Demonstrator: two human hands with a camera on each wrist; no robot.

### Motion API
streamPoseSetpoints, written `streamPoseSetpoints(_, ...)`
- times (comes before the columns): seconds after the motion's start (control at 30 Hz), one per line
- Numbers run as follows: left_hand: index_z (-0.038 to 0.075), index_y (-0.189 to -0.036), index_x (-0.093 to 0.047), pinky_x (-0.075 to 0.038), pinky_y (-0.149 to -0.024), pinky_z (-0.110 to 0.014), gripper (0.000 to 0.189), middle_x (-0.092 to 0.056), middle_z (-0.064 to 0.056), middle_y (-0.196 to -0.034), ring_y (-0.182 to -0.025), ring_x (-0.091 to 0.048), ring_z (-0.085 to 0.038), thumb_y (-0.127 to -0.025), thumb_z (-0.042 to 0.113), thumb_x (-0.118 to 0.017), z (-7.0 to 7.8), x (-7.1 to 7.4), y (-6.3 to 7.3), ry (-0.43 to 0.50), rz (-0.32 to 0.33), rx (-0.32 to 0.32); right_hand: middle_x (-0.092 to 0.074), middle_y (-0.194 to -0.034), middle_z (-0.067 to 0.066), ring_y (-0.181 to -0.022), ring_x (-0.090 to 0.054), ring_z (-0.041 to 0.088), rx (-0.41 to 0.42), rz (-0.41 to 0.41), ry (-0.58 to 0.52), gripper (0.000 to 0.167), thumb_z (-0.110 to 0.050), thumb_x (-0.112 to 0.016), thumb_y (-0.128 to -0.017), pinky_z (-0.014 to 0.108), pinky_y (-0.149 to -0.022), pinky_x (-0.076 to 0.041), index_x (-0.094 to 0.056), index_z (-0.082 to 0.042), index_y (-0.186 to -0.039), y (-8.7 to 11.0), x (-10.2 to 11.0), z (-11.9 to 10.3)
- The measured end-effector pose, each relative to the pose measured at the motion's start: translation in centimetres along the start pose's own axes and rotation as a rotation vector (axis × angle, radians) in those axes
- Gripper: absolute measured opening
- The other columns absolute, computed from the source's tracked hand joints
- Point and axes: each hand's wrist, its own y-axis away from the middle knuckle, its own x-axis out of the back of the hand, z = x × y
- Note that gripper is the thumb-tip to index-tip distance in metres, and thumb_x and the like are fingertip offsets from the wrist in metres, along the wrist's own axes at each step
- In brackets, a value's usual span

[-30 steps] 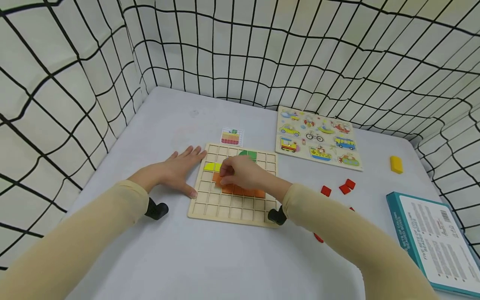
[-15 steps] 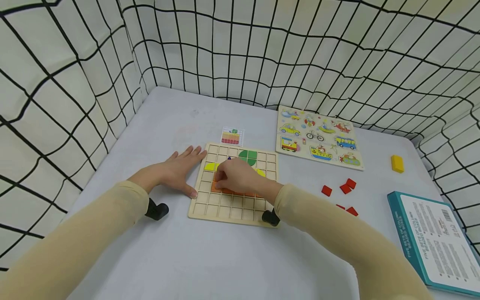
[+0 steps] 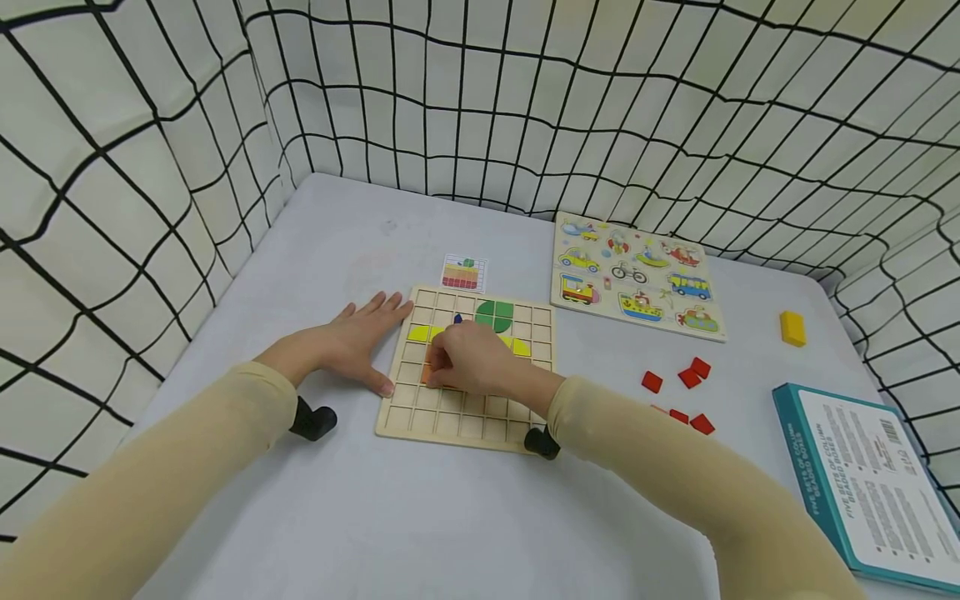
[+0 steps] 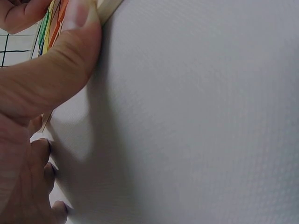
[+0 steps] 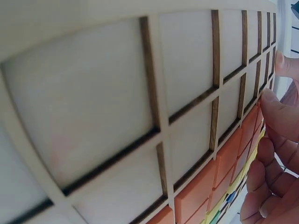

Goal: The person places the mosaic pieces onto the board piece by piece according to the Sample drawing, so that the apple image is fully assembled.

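A wooden grid board (image 3: 450, 423) lies on the table with coloured tiles in its cells. My right hand (image 3: 477, 358) is over its middle, fingers curled, thumb and fingertips on an orange tile (image 3: 427, 376) at the left end of the orange rows. Other orange tiles (image 5: 196, 200) sit in cells beside it, mostly covered by the hand in the head view. Yellow tiles (image 3: 522, 347), green tiles (image 3: 495, 315) and a small dark blue piece (image 3: 458, 318) show above. My left hand (image 3: 351, 337) lies spread beside the board, its thumb and fingertips touching the left edge.
A small pattern card (image 3: 465, 273) lies behind the board. Loose red tiles (image 3: 652, 382) are scattered to its right. Farther out are a vehicle picture puzzle (image 3: 637, 279), a yellow block (image 3: 792, 328) and a teal-edged box (image 3: 870, 475). Black netting borders the table.
My right hand brought an orange tile down and slightly left into the grid, and now keeps its fingertips there. The left hand has stayed in place.
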Motion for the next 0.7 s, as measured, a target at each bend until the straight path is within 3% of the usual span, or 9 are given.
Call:
streamPoseSetpoints(0.17,0.004,-0.164,-0.008,-0.002,-0.123,-0.071,0.129,0.000,-0.024,-0.171,-0.158,0.005,-0.046,-0.074,0.045,-0.090,0.0,0.1,0.0,-0.001,-0.004,0.001,-0.059,-0.071,-0.007,-0.071,-0.054,0.009,-0.002,0.018,0.001,0.025,-0.035,-0.080,-0.090,0.020,-0.062,-0.040,-0.065,-0.019,-0.079,0.1,-0.1,0.1)
streamPoseSetpoints(0.37,0.005,-0.165,-0.007,-0.002,-0.124,-0.070,0.130,0.000,-0.023,-0.171,-0.158,0.006,-0.045,-0.074,0.045,-0.091,0.0,0.0,0.0,-0.005,-0.008,0.010,-0.064,-0.076,-0.006,-0.074,-0.057,0.011,-0.025,0.013,-0.081,0.022,-0.037,-0.078,-0.091,0.022,-0.067,-0.045,-0.069,-0.018,-0.084,0.5,0.1,1.0)
streamPoseSetpoints(0.53,0.004,-0.165,-0.008,-0.002,-0.124,-0.070,0.130,0.000,-0.023,-0.171,-0.158,0.005,-0.045,-0.073,0.045,-0.091,-0.1,-0.1,-0.2,-0.011,0.002,0.012,-0.068,-0.085,-0.005,-0.081,-0.058,0.013,-0.081,0.038,-0.167,0.018,-0.034,-0.076,-0.092,0.025,-0.074,-0.050,-0.071,-0.017,-0.094,2.1,0.8,3.4)
streamPoseSetpoints(0.7,0.003,-0.164,-0.009,-0.002,-0.124,-0.070,0.130,-0.001,-0.023,-0.171,-0.158,0.005,-0.045,-0.072,0.044,-0.091,0.0,-0.2,-0.1,-0.015,0.007,0.012,-0.067,-0.091,0.000,-0.086,-0.058,0.017,-0.138,0.070,-0.221,0.020,-0.028,-0.079,-0.092,0.027,-0.077,-0.051,-0.071,-0.013,-0.100,5.0,2.2,7.0)
